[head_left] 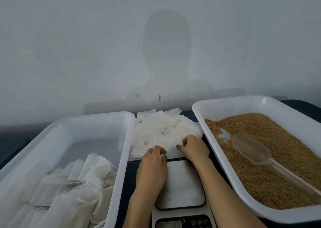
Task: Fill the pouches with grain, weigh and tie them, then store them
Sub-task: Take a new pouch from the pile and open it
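Observation:
A heap of empty white pouches [161,130] lies between the two trays, beyond the scale [182,184]. My left hand [152,163] and my right hand [194,148] both reach over the scale's white plate and pinch one flat pouch [172,148] at the near edge of the heap. The right white tray [231,106] holds brown grain [278,158] with a clear plastic scoop [251,149] lying in it. The left white tray [86,122] holds several filled, tied pouches [78,181] at its near end.
A pale wall rises right behind the dark table [10,141]. The scale's display and buttons [184,223] sit at the bottom edge. The trays flank the scale closely on both sides.

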`<state>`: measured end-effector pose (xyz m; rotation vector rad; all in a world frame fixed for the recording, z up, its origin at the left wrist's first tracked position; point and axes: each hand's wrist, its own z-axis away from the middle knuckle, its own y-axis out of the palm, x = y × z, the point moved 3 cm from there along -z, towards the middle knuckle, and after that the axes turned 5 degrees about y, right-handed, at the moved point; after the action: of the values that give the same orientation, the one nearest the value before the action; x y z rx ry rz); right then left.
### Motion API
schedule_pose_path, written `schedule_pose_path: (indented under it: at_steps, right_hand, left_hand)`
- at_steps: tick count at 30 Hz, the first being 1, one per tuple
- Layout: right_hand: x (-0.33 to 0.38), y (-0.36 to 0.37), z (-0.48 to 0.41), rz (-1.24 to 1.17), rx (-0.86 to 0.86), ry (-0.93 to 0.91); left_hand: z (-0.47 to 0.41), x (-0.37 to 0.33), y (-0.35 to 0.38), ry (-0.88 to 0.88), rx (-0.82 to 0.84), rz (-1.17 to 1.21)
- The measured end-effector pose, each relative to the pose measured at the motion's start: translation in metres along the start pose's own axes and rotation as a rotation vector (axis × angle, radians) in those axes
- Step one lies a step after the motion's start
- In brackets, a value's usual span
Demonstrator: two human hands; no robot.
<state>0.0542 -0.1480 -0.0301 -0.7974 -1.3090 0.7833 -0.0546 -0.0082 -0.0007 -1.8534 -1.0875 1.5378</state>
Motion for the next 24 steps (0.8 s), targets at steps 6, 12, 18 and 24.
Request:
schedule_pose_path:
  at_steps: [6, 12, 18, 24]
  right_hand:
    - [0.0, -0.012, 0.017, -0.408, -0.091, -0.068]
    - [-0.003, -0.022, 0.073, -0.929, 0.038, -0.172]
    - [-0.011, -0.025, 0.096, -1.116, 0.112, -0.179]
    - [-0.005, -0.032, 0.105, -1.074, 0.01, -0.318]
  left_hand:
    - [0.002, 0.012, 0.0, 0.102, -0.199, 0.083]
    - [0.006, -0.009, 0.0, 0.442, -0.215, -0.005]
    - [0.017, -0.018, 0.002, 0.587, -0.253, -0.174]
    - [0.022, -0.02, -0.006, 0.558, -0.271, -0.217]
